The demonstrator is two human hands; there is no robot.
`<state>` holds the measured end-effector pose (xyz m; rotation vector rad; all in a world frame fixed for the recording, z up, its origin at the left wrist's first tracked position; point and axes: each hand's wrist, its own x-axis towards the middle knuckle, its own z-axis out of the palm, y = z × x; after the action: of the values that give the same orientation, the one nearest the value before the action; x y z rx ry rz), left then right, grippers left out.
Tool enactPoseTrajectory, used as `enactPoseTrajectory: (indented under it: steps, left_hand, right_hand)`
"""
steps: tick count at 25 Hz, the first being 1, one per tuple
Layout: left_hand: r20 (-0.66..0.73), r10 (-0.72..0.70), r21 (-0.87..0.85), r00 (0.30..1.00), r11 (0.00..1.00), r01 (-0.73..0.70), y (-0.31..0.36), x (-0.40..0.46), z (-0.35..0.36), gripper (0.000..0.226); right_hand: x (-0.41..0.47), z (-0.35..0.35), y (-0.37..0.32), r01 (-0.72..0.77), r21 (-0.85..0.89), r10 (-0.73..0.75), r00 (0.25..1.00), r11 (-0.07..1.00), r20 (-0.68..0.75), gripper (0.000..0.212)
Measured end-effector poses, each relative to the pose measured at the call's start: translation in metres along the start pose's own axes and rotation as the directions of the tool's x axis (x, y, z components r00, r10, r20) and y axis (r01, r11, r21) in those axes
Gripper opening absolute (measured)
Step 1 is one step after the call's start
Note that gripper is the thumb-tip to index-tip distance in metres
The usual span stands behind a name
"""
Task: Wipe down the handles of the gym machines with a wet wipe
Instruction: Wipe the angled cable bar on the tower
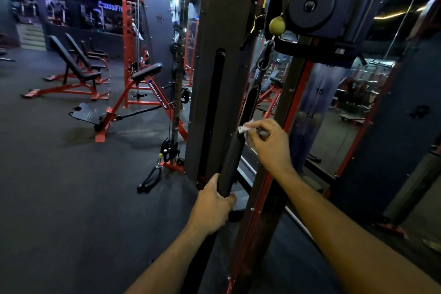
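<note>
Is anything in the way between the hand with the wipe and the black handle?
Nothing visible is. The right hand presses the wet wipe against the top of the black handle, while the left hand grips its lower end.

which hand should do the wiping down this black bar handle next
Right. The right hand already pinches the wet wipe against the upper end of the black handle, so it can probably slide down. The left hand grips the lower end, steadying it.
</note>
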<state>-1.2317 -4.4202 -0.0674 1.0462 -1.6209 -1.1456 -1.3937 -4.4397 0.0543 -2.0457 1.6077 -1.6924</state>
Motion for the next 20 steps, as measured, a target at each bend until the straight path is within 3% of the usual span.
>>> enactPoseTrajectory:
  steps: [3,6,13,20]
  left_hand:
    - [-0.007,0.006,-0.028,1.0,1.0,-0.006,-0.002,0.002,0.001,0.019]
    - [0.0,0.01,-0.039,1.0,0.999,-0.01,-0.004,0.0,0.003,0.02]
    - [0.025,0.027,-0.058,0.999,0.998,-0.026,-0.012,0.003,-0.003,0.028]
    - [0.045,0.042,-0.113,0.998,0.993,-0.037,-0.017,-0.008,0.004,0.014]
  right_hand:
    - [0.028,0.003,0.001,0.016,-0.023,-0.017,0.999,1.0,-0.048,0.038]
    - [0.032,0.011,0.006,-0.008,-0.06,0.006,0.999,0.998,-0.036,0.022]
    - [-0.034,0.032,0.02,0.005,0.058,-0.003,1.0,0.998,-0.028,0.022]
    - [-0.021,0.015,0.022,-0.003,0.045,0.004,1.0,0.999,-0.021,0.02]
